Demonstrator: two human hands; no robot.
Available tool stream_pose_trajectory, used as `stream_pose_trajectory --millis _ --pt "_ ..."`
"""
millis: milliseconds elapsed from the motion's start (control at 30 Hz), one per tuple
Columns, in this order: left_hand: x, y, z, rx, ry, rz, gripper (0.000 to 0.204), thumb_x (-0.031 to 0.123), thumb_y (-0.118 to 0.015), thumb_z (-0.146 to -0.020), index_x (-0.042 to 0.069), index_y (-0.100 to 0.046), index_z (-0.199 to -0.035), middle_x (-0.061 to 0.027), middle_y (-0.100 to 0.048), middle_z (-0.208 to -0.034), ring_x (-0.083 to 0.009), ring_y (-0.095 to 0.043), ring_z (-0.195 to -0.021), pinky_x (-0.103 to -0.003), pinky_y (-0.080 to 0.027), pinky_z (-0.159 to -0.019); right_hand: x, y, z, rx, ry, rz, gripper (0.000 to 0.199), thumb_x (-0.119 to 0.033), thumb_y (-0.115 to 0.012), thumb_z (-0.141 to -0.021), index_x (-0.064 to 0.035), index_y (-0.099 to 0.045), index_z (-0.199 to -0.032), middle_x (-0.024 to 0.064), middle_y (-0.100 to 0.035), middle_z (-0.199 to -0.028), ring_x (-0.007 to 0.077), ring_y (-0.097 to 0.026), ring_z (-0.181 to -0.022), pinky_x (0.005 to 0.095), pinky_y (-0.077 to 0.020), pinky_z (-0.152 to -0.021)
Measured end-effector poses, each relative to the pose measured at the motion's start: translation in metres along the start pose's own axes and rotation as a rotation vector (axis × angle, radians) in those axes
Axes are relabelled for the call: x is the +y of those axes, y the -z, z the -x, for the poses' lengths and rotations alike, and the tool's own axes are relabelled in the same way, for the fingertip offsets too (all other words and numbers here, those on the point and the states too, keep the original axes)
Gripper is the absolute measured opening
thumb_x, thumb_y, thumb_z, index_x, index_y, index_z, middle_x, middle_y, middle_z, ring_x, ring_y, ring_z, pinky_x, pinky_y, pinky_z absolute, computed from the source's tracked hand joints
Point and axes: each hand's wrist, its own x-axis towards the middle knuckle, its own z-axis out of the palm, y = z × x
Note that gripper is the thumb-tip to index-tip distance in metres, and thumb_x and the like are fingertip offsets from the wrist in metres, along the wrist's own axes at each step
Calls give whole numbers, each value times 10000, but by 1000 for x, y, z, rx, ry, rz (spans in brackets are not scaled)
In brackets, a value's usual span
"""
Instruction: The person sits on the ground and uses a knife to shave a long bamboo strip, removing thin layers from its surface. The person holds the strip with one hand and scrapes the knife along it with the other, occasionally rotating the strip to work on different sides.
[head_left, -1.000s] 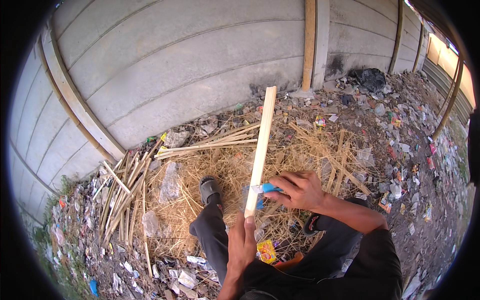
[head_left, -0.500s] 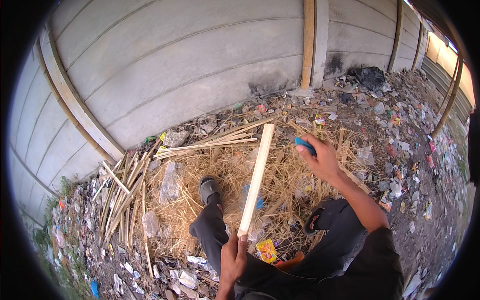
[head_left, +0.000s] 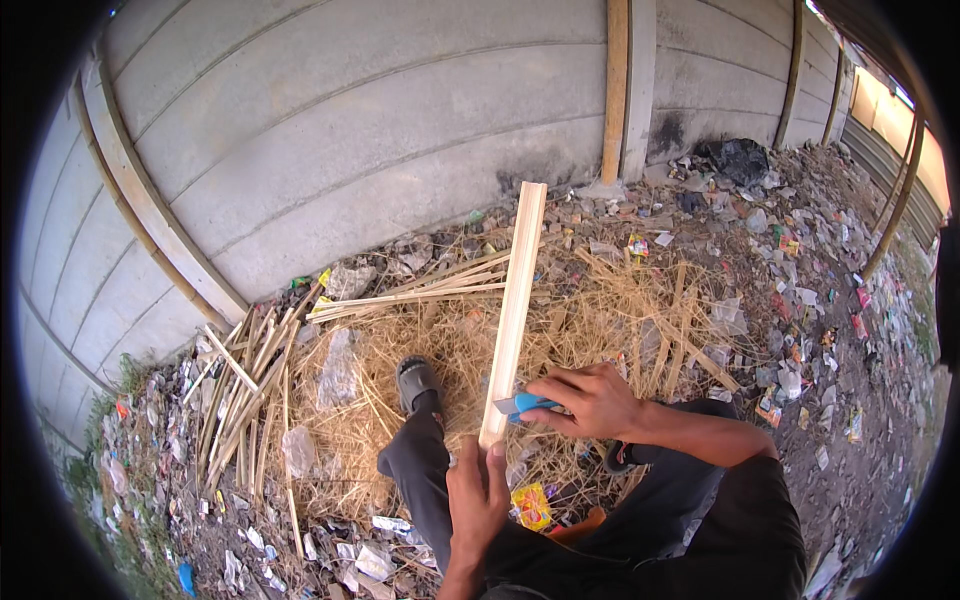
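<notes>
A long pale strip of split bamboo or wood [head_left: 518,290] points up and away from me. Its near end is gripped by my left hand [head_left: 477,497], thumb pressed along it. My right hand [head_left: 590,402] is closed round the blue handle of a utility knife [head_left: 522,403]. The short metal blade touches or lies right against the strip, a little beyond my left hand. Whether it cuts in, I cannot tell. Below the strip, pale shavings [head_left: 440,340] cover the ground between my feet.
Several thin strips [head_left: 245,400] lie piled at the left, and more strips [head_left: 420,288] lie beyond my left shoe [head_left: 418,380]. A grey panel wall [head_left: 400,120] with a wooden post [head_left: 615,90] rises ahead. Scattered litter [head_left: 790,380] covers the ground at the right.
My right hand has come down and left with the knife, from beside the strip's far end to its near part. The strip has risen slightly and its far end reaches farther away.
</notes>
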Motion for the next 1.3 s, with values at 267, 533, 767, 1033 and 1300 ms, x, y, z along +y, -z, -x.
stream_pose_trajectory --millis 267,533,767,1033,1300 --pt "-9 0 0 -48 69 2 306 237 -534 -1126 -16 -526 -955 -127 -581 -676 -235 -546 -623 -405 -415 -569 8 -2 1 29 -35 99 309 -442 -744 -990 -141 -722 -1058 32 -733 -874 198 -679 -542 331 -521 -469" --pt "-35 3 42 -244 216 6 306 262 -529 -1123 -29 -537 -1027 -255 -630 -734 -468 -648 -679 -508 -461 -616 100 26 -8 127 -508 176 365 -460 -697 -1027 -108 -741 -1111 116 -758 -880 309 -720 -654 424 -551 -589" --pt "-57 33 69 -402 354 95 322 292 -546 -1120 -18 -569 -1038 -116 -577 -726 -196 -534 -680 -382 -425 -644 194 67 30 -111 -946 317 472 -539 -610 -1062 -103 -762 -1160 163 -757 -898 352 -741 -827 500 -564 -771" --pt "-53 34 35 -423 448 406 338 285 -437 -1145 70 -541 -905 55 -441 -696 -57 -390 -583 -261 -310 -527 150 47 22 -147 -727 -353 530 -530 -678 -1044 -55 -710 -1277 43 -595 -835 145 -541 -720 367 -459 -656" --pt "-37 2 6 -572 362 553 406 339 -361 -1138 102 -487 -832 43 -415 -645 -73 -370 -533 -266 -306 -495 57 40 -17 78 -713 -1210 502 -406 -731 -1040 -18 -663 -1352 -72 -515 -677 15 -360 -502 255 -248 -479"
